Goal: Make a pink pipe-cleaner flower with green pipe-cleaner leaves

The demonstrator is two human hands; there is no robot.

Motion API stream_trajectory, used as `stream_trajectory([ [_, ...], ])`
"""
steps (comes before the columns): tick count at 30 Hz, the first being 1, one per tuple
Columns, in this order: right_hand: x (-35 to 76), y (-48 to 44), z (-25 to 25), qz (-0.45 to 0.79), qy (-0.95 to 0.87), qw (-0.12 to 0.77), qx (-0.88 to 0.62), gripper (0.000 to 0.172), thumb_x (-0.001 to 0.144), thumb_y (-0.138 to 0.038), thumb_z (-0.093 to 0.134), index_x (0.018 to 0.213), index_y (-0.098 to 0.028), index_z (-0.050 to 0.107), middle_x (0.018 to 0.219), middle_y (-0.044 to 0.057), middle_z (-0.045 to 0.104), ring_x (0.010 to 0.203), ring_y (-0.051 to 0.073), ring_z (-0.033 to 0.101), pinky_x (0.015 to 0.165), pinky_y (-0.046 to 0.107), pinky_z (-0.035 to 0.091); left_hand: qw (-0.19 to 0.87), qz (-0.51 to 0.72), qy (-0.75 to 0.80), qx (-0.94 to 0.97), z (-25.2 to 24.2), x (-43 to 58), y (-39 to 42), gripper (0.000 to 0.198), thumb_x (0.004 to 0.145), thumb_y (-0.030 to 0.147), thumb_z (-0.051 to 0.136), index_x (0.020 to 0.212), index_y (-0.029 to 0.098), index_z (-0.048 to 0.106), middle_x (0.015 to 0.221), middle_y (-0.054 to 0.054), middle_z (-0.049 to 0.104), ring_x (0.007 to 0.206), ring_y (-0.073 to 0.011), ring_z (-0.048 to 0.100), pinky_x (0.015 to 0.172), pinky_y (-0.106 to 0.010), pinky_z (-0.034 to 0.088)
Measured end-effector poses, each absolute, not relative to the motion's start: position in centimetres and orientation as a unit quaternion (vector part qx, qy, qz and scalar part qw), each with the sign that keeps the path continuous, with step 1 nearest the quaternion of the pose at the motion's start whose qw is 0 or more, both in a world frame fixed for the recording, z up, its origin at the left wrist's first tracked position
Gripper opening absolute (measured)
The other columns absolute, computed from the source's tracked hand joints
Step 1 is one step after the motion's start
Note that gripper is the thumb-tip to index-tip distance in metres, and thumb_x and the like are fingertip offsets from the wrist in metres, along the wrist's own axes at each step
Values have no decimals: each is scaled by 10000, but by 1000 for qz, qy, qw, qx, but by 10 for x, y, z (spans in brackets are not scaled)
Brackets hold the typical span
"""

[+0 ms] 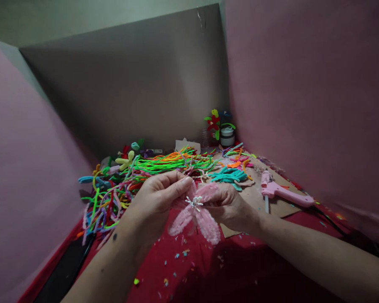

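Observation:
Between my hands is a pink pipe-cleaner flower (pixel 207 227) with fuzzy petals and a cluster of white stamens at its middle, facing me. My left hand (pixel 162 191) pinches an upper-left petal between thumb and forefinger. On the other side, my right hand (pixel 232 204) is closed around the flower from behind, near its right petals; most of those fingertips are hidden by the petals. Two lower petals hang free above the red cloth (pixel 183 273). Behind the hands lies a bundle of green pipe cleaners (pixel 158 165).
A pink glue gun (pixel 286 194) rests on cardboard (pixel 252 200) at right, its cable trailing right. Teal pipe-cleaner pieces (pixel 229 174) lie beside it. Tangled pipe cleaners (pixel 104 210) spread at left near a black object (pixel 66 269). Finished flowers (pixel 213 123) and a lidded jar (pixel 227 136) stand behind.

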State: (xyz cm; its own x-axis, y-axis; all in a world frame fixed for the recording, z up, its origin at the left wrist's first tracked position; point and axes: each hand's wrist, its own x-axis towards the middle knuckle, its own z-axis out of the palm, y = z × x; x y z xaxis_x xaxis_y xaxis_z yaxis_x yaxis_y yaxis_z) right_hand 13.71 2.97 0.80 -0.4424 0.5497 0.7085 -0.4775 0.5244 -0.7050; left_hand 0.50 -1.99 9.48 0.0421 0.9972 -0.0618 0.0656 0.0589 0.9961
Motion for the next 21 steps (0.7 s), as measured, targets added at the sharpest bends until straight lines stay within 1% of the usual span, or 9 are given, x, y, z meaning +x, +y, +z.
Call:
stream_trajectory([
  [2, 137, 29, 9, 483, -694, 533, -34, 198, 797, -271, 578, 632, -186, 645, 604, -2, 532, 614, 113, 488, 578, 240, 430, 514, 481, 522, 482, 92, 7, -20, 232, 642, 316, 688, 591, 147, 537, 505, 29, 501, 403, -49, 396, 378, -176, 285],
  [5, 139, 28, 8, 483, -700, 524, -40, 198, 783, -263, 598, 608, -183, 642, 588, -6, 524, 605, 109, 480, 568, 234, 422, 532, 496, 528, 437, 84, 8, -17, 255, 624, 334, 702, 591, 147, 532, 482, 44, 479, 386, -47, 384, 390, -184, 288],
  [8, 141, 27, 8, 480, -704, 520, -56, 176, 785, -240, 599, 626, -178, 639, 603, -8, 522, 596, 99, 465, 549, 222, 406, 514, 475, 540, 467, 80, 2, -13, 238, 661, 340, 683, 625, 142, 555, 503, 41, 485, 415, -55, 406, 416, -193, 307],
  [10, 141, 27, 8, 486, -700, 521, -52, 192, 788, -244, 597, 612, -172, 621, 615, -7, 520, 592, 95, 454, 539, 218, 394, 446, 475, 548, 525, 82, -4, -12, 191, 705, 324, 657, 707, 147, 585, 578, 32, 525, 484, -63, 448, 462, -191, 342],
  [13, 140, 27, 8, 503, -697, 509, -55, 259, 792, -286, 596, 564, -166, 575, 602, -4, 498, 582, 96, 432, 509, 216, 371, 283, 510, 553, 595, 90, -11, -17, 145, 762, 316, 614, 839, 196, 592, 703, 34, 565, 606, -76, 498, 546, -183, 387],
  [16, 139, 27, 9, 511, -693, 503, -74, 315, 801, -337, 578, 539, -165, 554, 572, -7, 460, 552, 95, 400, 474, 218, 350, 149, 489, 567, 646, 96, -11, -30, 145, 803, 337, 557, 873, 219, 605, 815, 10, 606, 751, -124, 552, 664, -217, 438],
  [18, 138, 27, 11, 503, -689, 515, -80, 307, 798, -345, 578, 546, -168, 573, 568, -8, 460, 555, 98, 402, 494, 227, 366, 75, 438, 562, 698, 94, -9, -38, 230, 813, 361, 525, 983, 227, 605, 968, -28, 625, 886, -181, 565, 776, -283, 453],
  [20, 137, 27, 11, 500, -678, 533, -82, 284, 782, -346, 592, 555, -175, 599, 577, -3, 485, 576, 107, 429, 533, 242, 395, 41, 383, 546, 744, 87, -8, -42, 375, 809, 387, 515, 1145, 224, 555, 1171, -68, 573, 1061, -240, 515, 907, -370, 414],
  [21, 137, 27, 11, 504, -668, 541, -83, 275, 775, -348, 598, 559, -178, 612, 585, 0, 500, 581, 109, 441, 544, 246, 404, 44, 361, 542, 758, 83, -9, -42, 423, 810, 394, 511, 1195, 218, 530, 1241, -81, 537, 1136, -258, 472, 962, -402, 376],
])
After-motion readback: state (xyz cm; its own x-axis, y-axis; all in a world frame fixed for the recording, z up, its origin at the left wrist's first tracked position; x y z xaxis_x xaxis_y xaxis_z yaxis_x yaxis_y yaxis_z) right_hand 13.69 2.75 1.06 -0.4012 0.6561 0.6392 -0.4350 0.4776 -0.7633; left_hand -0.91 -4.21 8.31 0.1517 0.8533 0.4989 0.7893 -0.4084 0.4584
